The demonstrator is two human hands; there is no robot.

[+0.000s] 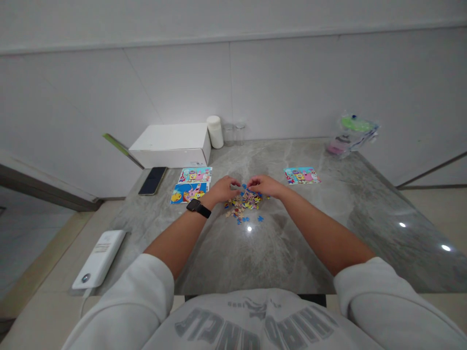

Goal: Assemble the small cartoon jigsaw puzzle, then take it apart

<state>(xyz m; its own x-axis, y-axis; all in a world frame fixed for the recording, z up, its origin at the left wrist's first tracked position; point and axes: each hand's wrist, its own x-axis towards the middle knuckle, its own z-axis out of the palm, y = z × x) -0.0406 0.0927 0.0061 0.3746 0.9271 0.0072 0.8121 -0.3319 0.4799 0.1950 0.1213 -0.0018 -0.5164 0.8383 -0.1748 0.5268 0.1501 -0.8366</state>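
A heap of small jigsaw puzzle pieces (251, 200), blue, yellow, pink and tan, lies on the grey marbled table. At its left edge my left hand (223, 189), with a black watch on the wrist, bends its fingers in a pinch at a puzzle piece. Opposite it, my right hand (266, 185) has thumb and fingertips pressed together on a blue puzzle piece (244, 186). The fingertips of both hands nearly meet above the far side of the heap. Several loose blue pieces (245, 219) lie on the near side.
Left of the heap lie two picture cards (195, 175), with another card (302, 175) to the right. A phone (153, 181), a white box (171, 141), a white bottle (215, 132), clear glasses (240, 134), a plastic bag (352, 136) and a white corded device (100, 258) stand around.
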